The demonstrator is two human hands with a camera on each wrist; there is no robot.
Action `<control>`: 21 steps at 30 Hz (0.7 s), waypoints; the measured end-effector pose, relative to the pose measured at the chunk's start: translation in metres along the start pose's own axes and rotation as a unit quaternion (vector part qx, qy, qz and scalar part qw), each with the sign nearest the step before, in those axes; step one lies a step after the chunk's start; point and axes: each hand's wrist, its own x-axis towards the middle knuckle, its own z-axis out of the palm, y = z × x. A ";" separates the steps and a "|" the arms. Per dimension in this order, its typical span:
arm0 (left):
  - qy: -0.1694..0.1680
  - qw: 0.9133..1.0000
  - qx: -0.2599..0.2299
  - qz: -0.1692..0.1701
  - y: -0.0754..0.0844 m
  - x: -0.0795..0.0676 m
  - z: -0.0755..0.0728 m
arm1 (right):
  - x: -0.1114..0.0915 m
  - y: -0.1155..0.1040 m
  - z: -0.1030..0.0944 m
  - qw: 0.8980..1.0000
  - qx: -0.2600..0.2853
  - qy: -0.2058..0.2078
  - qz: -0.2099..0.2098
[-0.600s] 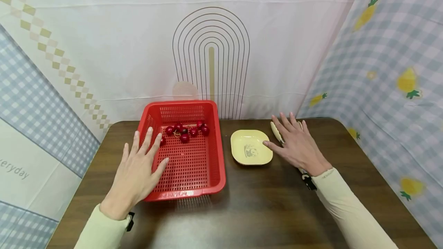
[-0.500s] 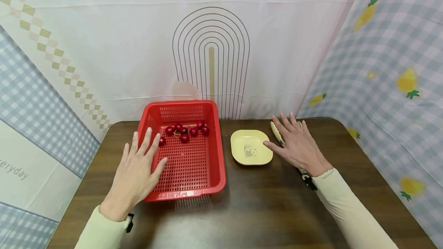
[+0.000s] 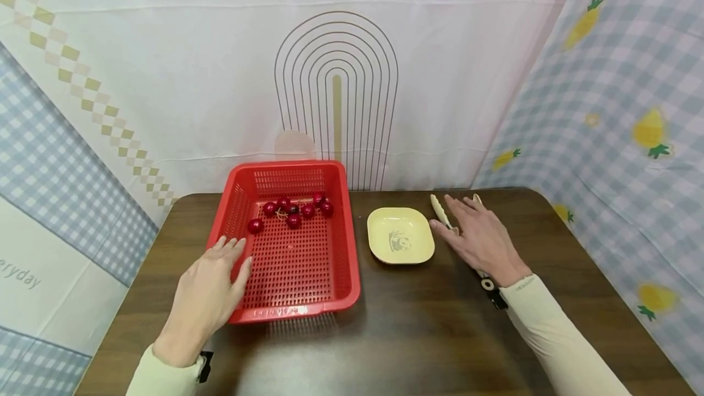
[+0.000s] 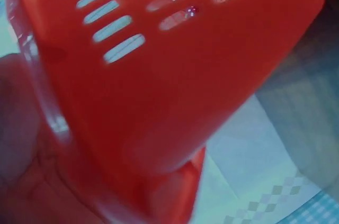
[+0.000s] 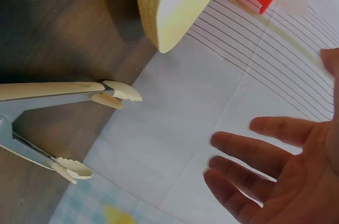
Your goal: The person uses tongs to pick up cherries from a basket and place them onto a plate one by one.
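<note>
My left hand (image 3: 206, 289) is over the left wall of the red plastic basket (image 3: 352, 261), fingers loosely bent and thumb spread. The left wrist view has the basket's slotted side (image 4: 169, 97) close up, with part of the hand at its rim. Several cherries (image 3: 294, 220) lie towards the back of the basket, one nearer the left wall. My right hand (image 3: 484, 240) hovers above a pair of tongs (image 3: 440, 209), hiding their middle in the head view. In the right wrist view the tongs (image 5: 50, 91) lie spread apart, clear of the relaxed fingers (image 5: 249, 150).
A pale yellow square dish (image 3: 400, 219) with a panda print sits between the basket and the tongs. The dark wooden table (image 3: 407, 335) ends at a white printed cloth (image 3: 220, 78) behind, with checked cloth (image 3: 616, 200) on the right side.
My left hand has drawn back towards me, its fingers bending, uncovering the leftmost cherry. My right hand has moved slightly right and back with its fingers bending, showing more of the tongs.
</note>
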 end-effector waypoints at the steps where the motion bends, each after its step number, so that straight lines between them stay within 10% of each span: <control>1: 0.013 1.000 -0.008 -0.006 -0.002 -0.001 0.002 | -0.001 0.001 0.001 1.000 0.000 0.009 -0.004; 9: 0.107 0.992 -0.060 -0.031 -0.014 -0.007 0.013 | -0.010 0.009 0.009 1.000 -0.015 0.009 0.015; 16: -0.015 0.987 -0.106 -0.117 -0.028 -0.008 0.010 | -0.016 0.020 0.023 0.995 -0.018 -0.017 0.100; 21: -0.005 0.985 -0.133 -0.112 -0.034 -0.005 0.012 | -0.022 0.027 0.036 0.989 -0.044 -0.030 0.135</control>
